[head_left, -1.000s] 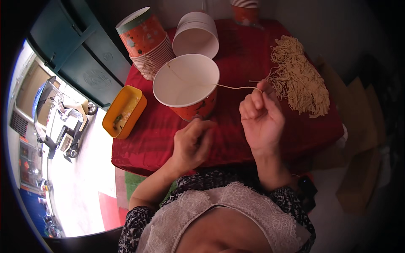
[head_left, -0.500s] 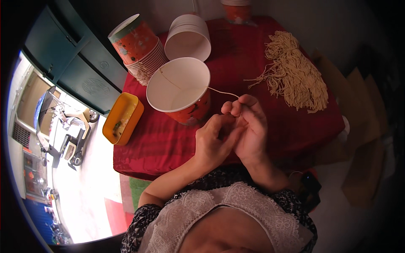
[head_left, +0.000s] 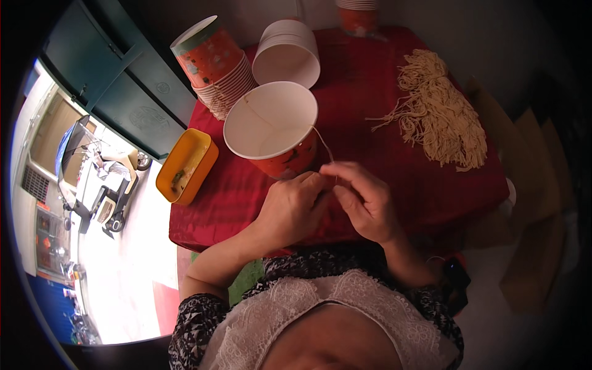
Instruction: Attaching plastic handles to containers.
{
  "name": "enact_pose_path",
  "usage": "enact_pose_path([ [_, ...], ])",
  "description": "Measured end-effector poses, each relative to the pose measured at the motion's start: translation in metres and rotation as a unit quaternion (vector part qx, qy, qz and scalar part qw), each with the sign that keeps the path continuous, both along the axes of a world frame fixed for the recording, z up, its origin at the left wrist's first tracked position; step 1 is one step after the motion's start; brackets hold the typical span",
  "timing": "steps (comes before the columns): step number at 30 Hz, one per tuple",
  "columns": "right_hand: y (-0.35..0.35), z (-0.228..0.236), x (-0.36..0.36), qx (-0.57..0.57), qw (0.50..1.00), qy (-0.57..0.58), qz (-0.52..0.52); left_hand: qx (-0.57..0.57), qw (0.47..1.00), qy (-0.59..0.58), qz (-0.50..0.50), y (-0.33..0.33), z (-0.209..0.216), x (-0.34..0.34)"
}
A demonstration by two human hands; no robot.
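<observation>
An orange paper bucket (head_left: 285, 165) with a white inside stands tilted toward me on the red cloth. A thin cream string (head_left: 324, 141) crosses its inside and comes out by the right rim, then drops to my fingers. Just in front of the bucket, my right hand (head_left: 365, 203) pinches this string between thumb and fingers. My left hand (head_left: 292, 206) is closed beside it, fingertips meeting the right hand's at the string's end. The left fingertips are partly hidden, and the very tip of the string is too small to make out.
A heap of cream strings (head_left: 441, 117) lies at the right on the red-covered table (head_left: 351, 86). Stacked orange buckets (head_left: 213, 65) and white-sided buckets (head_left: 287, 55) stand behind. A yellow tray (head_left: 188, 166) holding small bits sits at the left edge. Beyond are a green door (head_left: 117, 68) and cardboard (head_left: 530, 259).
My right hand has turned over and come down, from fingers raised to a pinch beside the left hand. The string outside the bucket now hangs more steeply. The whole view has shifted slightly.
</observation>
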State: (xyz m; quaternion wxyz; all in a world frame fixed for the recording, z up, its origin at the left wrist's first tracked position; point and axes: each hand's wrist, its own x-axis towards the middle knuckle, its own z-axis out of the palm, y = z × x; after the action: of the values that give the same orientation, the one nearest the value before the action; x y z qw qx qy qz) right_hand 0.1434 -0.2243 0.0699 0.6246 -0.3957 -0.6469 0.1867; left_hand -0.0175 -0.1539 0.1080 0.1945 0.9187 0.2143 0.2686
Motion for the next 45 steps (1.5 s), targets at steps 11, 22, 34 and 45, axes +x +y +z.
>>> enact_pose_path([
  [11,0.008,0.008,-0.001,-0.042,0.997,-0.065,-0.019,-0.031,0.999,0.018,-0.007,0.008,0.021,-0.016],
  [22,0.041,0.016,-0.011,0.024,0.991,-0.051,-0.123,-0.03,0.988,-0.1,0.118,0.047,0.048,-0.034],
  [34,0.057,0.006,-0.019,0.045,0.985,-0.071,-0.153,0.003,0.995,-0.024,0.096,0.08,0.059,-0.04],
  [45,0.064,0.008,-0.022,0.045,0.98,-0.094,-0.168,-0.086,0.996,0.027,-0.014,0.096,0.061,-0.033],
])
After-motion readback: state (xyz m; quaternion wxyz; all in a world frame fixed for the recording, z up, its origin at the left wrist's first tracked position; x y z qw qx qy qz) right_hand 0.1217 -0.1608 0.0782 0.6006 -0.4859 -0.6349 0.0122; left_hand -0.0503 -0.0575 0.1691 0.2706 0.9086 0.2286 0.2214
